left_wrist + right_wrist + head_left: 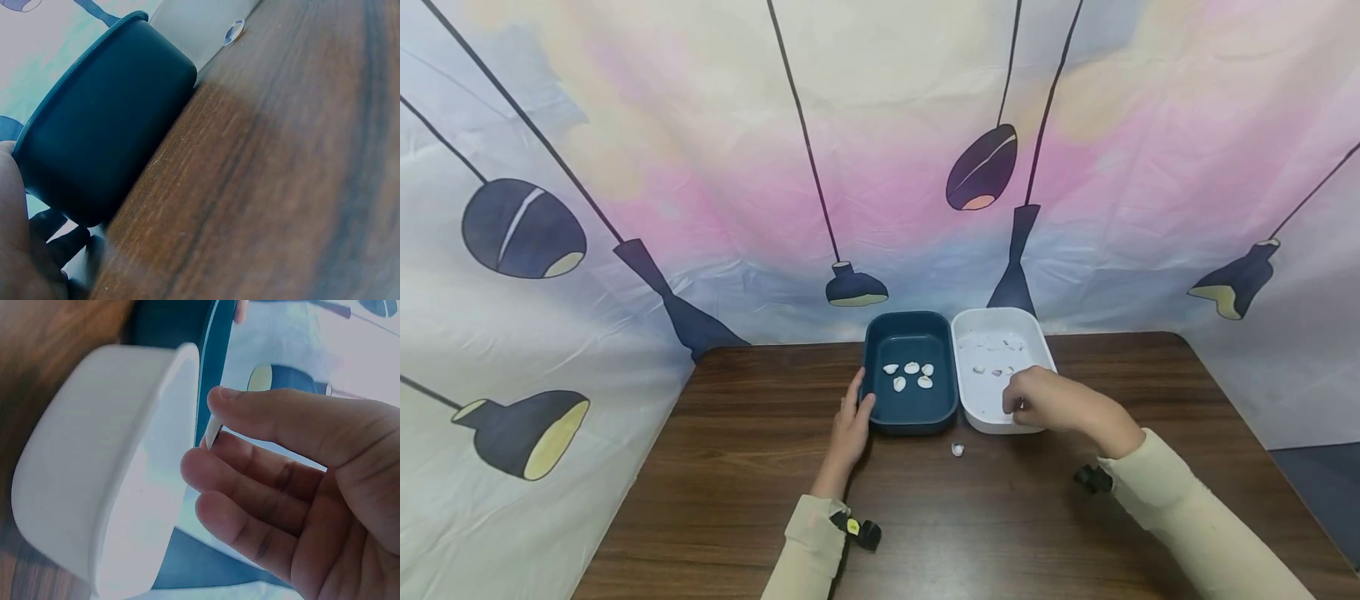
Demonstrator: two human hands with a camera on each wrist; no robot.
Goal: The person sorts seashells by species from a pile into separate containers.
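Note:
My right hand is over the near right part of a white plastic container. In the right wrist view, its thumb and fingers pinch a small white seashell. The left hand touches the left side of a dark teal container, its fingers lying along the wall. Several white shells lie apart on the teal container's floor. Inside the white one are several small pale pieces, too small to make out. One more shell lies on the table in front of the two containers.
Both containers stand side by side near the back edge of a brown wooden table. Behind it hangs a cloth backdrop printed with lamps. Each wrist carries a small black camera.

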